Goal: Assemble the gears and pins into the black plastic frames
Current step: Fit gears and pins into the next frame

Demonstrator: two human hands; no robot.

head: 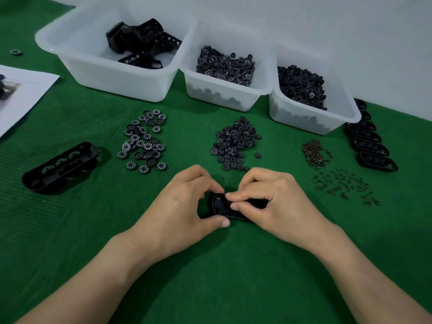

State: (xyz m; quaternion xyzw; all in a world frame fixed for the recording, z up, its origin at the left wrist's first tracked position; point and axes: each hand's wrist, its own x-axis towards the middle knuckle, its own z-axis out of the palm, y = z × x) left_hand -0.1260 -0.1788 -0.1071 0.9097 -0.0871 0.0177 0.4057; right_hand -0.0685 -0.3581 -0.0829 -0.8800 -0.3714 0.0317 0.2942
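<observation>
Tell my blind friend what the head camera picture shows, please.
The left hand and right hand hold a black plastic frame on a green mat. Beyond lie piles of numbered gears, plain gears and pins, with three white bins behind.
</observation>
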